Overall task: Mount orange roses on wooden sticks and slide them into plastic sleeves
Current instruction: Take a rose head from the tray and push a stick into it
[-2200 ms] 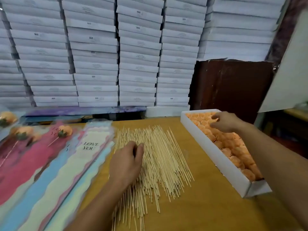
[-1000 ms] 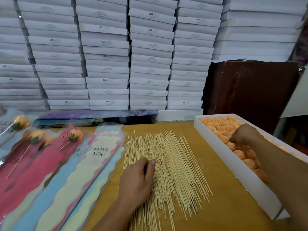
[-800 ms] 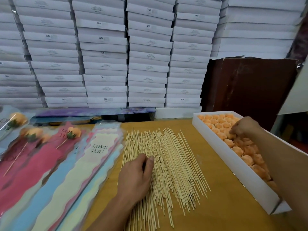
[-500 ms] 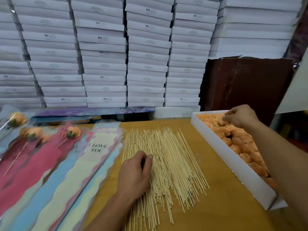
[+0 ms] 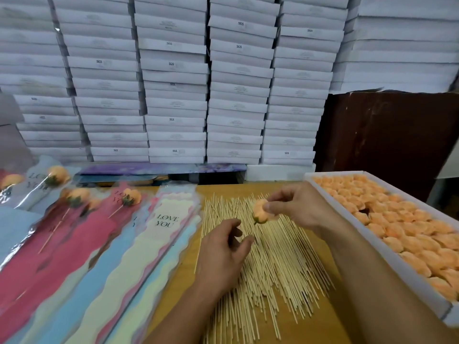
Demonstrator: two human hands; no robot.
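My right hand pinches an orange rose by its petals above the pile of wooden sticks, green base pointing down-left. My left hand rests on the sticks just below the rose, thumb and forefinger nearly pinched; whether a stick is between them I cannot tell. A long white box full of orange roses lies on the right. Coloured plastic sleeves, one printed "LOVE YOU", fan out on the left.
Finished roses on sticks inside sleeves lie at the far left. Stacks of flat white boxes form a wall behind the wooden table. A dark brown board stands at the back right.
My right hand has left the box with one orange rose and moved left to above the sticks. My left hand has stayed on the stick pile, fingers curling together.
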